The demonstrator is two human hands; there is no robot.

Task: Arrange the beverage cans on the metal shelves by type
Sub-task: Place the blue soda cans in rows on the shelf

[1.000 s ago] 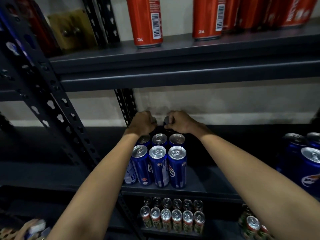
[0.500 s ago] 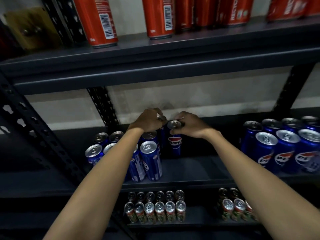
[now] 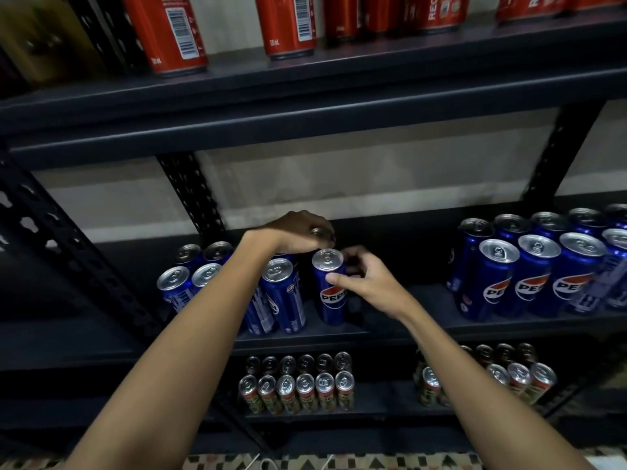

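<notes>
On middle shelf (image 3: pixel 424 329), right hand (image 3: pixel 366 281) grips Pepsi can (image 3: pixel 330 293)

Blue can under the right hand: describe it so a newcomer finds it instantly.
Go to the middle shelf, between the red cans above and the small cans below. In the left blue cluster, take the rightmost upright Pepsi can, pinched near its rim by the right hand. Unlike its neighbours, it stands slightly apart with its logo facing forward.
</notes>
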